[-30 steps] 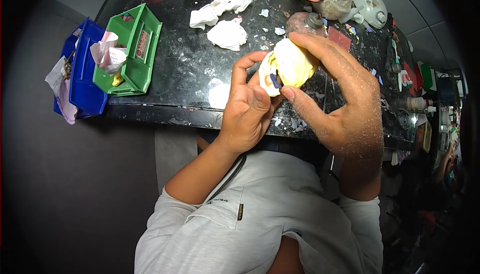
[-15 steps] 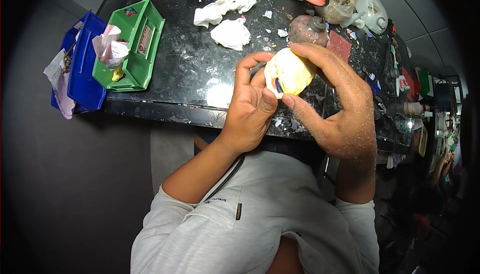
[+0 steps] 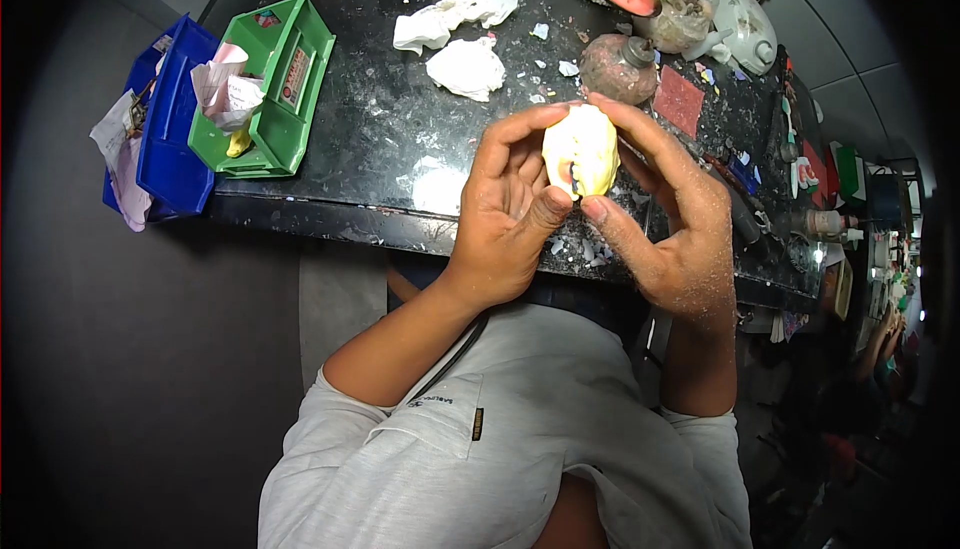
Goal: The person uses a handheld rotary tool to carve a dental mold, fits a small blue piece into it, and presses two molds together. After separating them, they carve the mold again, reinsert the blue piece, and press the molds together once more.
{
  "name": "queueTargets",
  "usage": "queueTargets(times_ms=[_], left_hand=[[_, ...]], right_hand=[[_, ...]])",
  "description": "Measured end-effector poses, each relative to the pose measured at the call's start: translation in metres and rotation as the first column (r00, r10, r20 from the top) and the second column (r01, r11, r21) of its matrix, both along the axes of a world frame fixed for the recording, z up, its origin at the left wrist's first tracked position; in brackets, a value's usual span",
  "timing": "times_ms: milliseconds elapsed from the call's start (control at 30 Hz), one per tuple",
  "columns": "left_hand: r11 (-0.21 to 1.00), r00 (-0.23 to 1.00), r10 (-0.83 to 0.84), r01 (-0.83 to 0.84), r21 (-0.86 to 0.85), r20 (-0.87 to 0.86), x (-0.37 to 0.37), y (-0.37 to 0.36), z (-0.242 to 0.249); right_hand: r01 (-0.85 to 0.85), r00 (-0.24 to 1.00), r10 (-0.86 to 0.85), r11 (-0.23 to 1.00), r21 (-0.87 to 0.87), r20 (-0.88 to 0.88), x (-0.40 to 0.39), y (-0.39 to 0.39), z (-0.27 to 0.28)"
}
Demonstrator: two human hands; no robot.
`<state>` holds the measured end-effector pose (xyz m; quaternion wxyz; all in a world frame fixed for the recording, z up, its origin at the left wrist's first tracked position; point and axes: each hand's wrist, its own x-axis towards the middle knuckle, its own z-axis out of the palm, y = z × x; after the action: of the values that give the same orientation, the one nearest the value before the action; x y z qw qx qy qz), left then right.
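**Head view: pale yellow piece pinched between 2 hands above near edge of bench**

Head view, looking down. Pale yellow piece [image 3: 582, 149] held in the air over the near edge of the dark bench [image 3: 380, 149], not touching it. Long axis running near to far, slightly tilted; far end toward the round dusty flask [image 3: 615, 67].

Left hand [image 3: 505, 214] closed on the left side of the piece: index finger arched over the far end, thumb pressed at the near end. Right hand [image 3: 670, 229] closed on the right side: fingers along the far right face, thumb meeting the near end just beside the left thumb. Both equally close; piece dead centre between them, gripped by both.

Elsewhere: crumpled tissues [image 3: 465, 67] far left of the hands, red sheet [image 3: 678, 101] right of the flask, green bin [image 3: 290, 79] and blue bin [image 3: 175, 139] well apart at the left end of the bench.

Hard to make out:
- small dark notch at the near end of the piece, mostly covered by the thumbs; nature unclear
- underside and right face hidden by fingers
- material not determinable
- right edge of scene dark and distorted
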<state>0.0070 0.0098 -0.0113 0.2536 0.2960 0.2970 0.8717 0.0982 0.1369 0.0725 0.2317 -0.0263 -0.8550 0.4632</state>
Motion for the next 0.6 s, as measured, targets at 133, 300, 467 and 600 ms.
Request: queueTargets(times_ms=[133, 300, 467, 600], left_hand=[[1.000, 0.998, 0.029, -0.029, 0.001, -0.054, 0.000, 0.000, -0.001], [0.998, 0.998, 0.048, -0.049, -0.033, -0.036, 0.002, 0.001, -0.005], [0.996, 0.995, 0.064, -0.069, -0.055, -0.079, 0.002, 0.002, -0.004], [0.992, 0.991, 0.077, -0.087, -0.091, -0.114, 0.003, 0.001, -0.002]], right_hand=[[-0.041, 0.999, 0.042, 0.995, 0.093, -0.006, 0.002, 0.008, -0.003], [-0.069, 0.996, 0.075, 0.989, 0.133, -0.040, 0.004, 0.018, -0.013], [-0.099, 0.990, 0.113, 0.984, 0.147, -0.087, 0.003, 0.025, -0.028], [-0.052, 0.995, 0.044, 0.995, -0.087, -0.092, 0.003, 0.019, -0.036]])
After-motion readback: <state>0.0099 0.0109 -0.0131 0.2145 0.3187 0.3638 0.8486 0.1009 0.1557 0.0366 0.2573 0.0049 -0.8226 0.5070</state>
